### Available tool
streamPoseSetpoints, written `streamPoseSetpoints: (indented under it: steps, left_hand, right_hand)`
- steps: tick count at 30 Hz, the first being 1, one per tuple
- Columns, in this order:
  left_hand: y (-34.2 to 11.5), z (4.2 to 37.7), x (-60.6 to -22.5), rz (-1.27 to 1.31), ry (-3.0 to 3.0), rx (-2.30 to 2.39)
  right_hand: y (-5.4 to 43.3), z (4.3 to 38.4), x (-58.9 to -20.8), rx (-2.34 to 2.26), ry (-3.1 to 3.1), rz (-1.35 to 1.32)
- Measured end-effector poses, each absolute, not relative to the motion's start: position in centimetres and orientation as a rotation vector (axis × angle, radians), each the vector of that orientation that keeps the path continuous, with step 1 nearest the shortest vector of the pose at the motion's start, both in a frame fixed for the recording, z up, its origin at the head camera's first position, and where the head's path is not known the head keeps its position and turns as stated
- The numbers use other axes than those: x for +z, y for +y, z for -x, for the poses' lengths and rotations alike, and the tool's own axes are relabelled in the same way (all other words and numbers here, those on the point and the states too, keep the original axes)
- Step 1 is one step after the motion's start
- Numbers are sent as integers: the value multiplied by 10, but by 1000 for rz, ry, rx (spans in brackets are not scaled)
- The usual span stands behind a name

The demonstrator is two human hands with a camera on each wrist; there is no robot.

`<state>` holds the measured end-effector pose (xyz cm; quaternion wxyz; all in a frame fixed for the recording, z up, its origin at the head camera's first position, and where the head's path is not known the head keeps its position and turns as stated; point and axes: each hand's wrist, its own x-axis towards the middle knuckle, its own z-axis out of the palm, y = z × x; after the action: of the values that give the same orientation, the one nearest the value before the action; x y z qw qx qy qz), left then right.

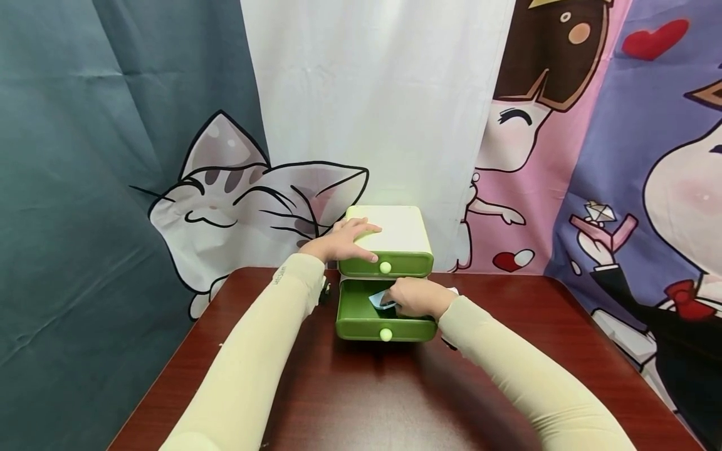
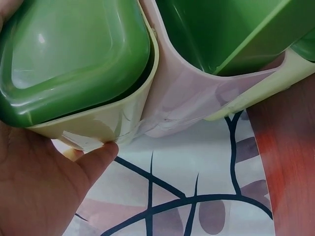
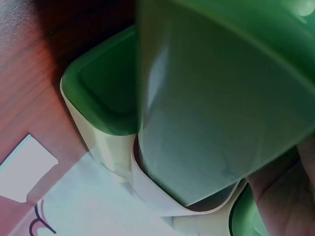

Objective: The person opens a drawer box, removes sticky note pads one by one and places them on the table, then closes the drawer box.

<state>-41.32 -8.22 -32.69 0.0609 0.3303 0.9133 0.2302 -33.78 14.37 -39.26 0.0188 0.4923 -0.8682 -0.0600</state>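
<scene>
A light-blue item (image 1: 379, 301) sits inside the pulled-out lower drawer (image 1: 359, 330), its outline partly covered by fingers, so its long axis cannot be told. It lies at about nine o'clock from the right hand (image 1: 418, 297), right at the fingertips; that hand is the nearer one. It reaches in over the drawer from four o'clock, fingers curled down and apparently pinching the item; the right wrist view hides the grip.

The upper drawer (image 1: 414, 265) stands pushed in, just at twelve o'clock from the lower one. The left hand (image 1: 343, 242), at about eleven o'clock from the item, spreads wide over the left side of the cream casing (image 1: 399, 227), bracing it, it seems.

The unit stands on the reddish-brown counter (image 1: 350, 401). A flat white piece (image 3: 28, 168) lies beside it, towards three o'clock. A printed curtain (image 1: 361, 94) hangs at twelve o'clock.
</scene>
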Motion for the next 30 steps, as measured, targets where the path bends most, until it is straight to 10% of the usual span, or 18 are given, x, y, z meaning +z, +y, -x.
streamPoseSetpoints:
  steps: [30]
  left_hand:
    - [-82,416,-330,-979,2781,735]
  right_hand:
    - [199,329,-355,332,-2553,-1336]
